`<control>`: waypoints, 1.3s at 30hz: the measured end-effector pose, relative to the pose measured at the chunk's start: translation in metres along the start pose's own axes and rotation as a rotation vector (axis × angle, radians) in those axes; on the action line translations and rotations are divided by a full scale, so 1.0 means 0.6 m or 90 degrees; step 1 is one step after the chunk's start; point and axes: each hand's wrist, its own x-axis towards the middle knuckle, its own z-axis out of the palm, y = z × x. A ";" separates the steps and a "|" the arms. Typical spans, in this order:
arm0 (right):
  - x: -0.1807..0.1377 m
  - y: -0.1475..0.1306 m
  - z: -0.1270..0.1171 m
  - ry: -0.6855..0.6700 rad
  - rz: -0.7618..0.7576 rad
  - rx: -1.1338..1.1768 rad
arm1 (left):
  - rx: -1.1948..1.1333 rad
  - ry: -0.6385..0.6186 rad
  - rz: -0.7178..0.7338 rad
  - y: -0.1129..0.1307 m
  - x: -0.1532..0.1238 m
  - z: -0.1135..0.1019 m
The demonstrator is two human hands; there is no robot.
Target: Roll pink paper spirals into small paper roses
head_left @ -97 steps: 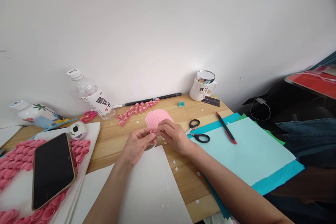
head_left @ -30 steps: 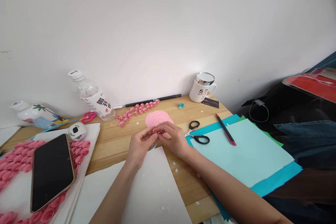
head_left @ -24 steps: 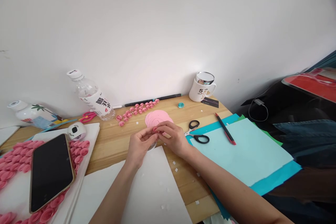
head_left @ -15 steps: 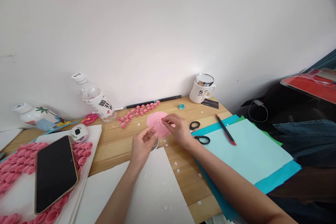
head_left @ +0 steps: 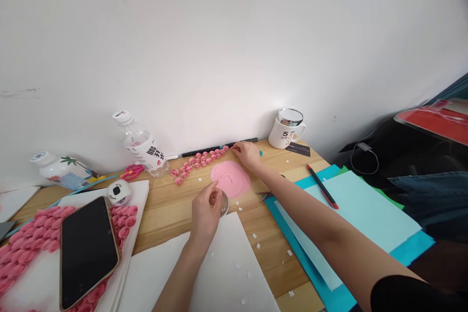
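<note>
My right hand reaches to the back of the wooden desk. Its fingertips are pinched on a small pink paper rose at the right end of a row of pink paper roses. My left hand stays nearer me with curled fingers. A small clear round thing is held against its palm side. Between the hands lies a stack of pink paper discs, cut in spirals.
A black pen, a white mug and a water bottle stand along the wall. A phone lies on a white board edged with pink roses. Light blue paper, a red pen and half-hidden scissors are right.
The two hands were together, working a small pink rose. My right hand has since gone back to the row's end by the wall, while my left hand stayed. The view shifted slightly.
</note>
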 end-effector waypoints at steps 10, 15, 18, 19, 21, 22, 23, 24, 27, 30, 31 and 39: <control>-0.092 -0.001 -0.052 -0.078 -0.022 0.162 | 0.212 0.000 -0.028 0.007 -0.004 -0.004; -0.154 -0.036 -0.046 -0.148 -0.050 0.182 | 0.289 0.018 -0.057 0.019 -0.008 -0.012; -0.164 -0.046 -0.033 -0.147 -0.012 0.109 | 0.364 0.060 -0.065 0.023 -0.010 -0.018; -0.164 -0.047 -0.030 -0.149 0.003 0.106 | 0.385 0.074 -0.067 0.023 -0.010 -0.020; -0.162 -0.045 -0.026 -0.153 0.028 0.128 | 0.409 0.091 -0.069 0.022 -0.008 -0.023; -0.161 -0.044 -0.026 -0.153 0.037 0.147 | 0.406 0.094 -0.067 0.020 -0.008 -0.023; -0.160 -0.042 -0.025 -0.152 0.043 0.165 | 0.391 0.096 -0.058 0.018 -0.007 -0.022; -0.160 -0.040 -0.025 -0.152 0.047 0.182 | 0.367 0.095 -0.043 0.014 -0.006 -0.021; -0.161 -0.035 -0.023 -0.143 0.052 0.206 | 0.256 0.066 0.017 0.003 -0.003 -0.012; -0.162 -0.031 -0.020 -0.131 0.054 0.209 | 0.186 0.038 0.036 -0.007 -0.001 -0.003; -0.161 -0.030 -0.019 -0.130 0.053 0.211 | 0.182 0.025 0.039 -0.009 -0.001 0.000; -0.157 -0.025 -0.018 -0.104 0.079 0.239 | 0.237 -0.009 0.109 -0.012 -0.003 0.005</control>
